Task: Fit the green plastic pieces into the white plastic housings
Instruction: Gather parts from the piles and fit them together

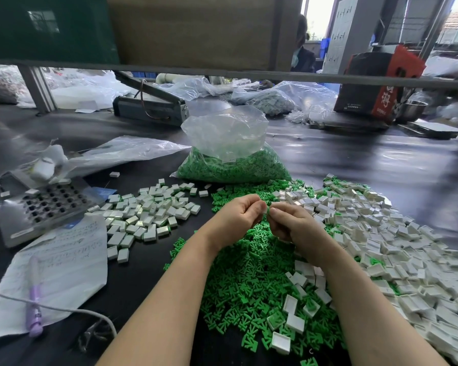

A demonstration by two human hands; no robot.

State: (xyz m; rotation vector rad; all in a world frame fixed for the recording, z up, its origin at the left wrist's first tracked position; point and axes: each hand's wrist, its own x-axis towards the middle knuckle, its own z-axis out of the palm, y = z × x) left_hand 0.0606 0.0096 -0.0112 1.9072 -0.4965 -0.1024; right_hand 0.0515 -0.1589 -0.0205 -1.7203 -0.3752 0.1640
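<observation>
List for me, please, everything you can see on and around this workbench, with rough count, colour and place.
loose green pieces: a large heap, green, centre of the table under the hands
empty white housings: a large heap, white, right of the green heap
finished housings: a smaller pile, white with green showing, left of centre
bag of green pieces: one, clear plastic, behind the heaps
perforated tray: one, grey metal, far left
handwritten sheet: one, white, front left
pen: one, lilac, lying on the sheet
cable: one, white, crossing the sheet
red and black box: one, back right
left hand: pinching a small piece, partly hidden
right hand: pinching the same piece
</observation>
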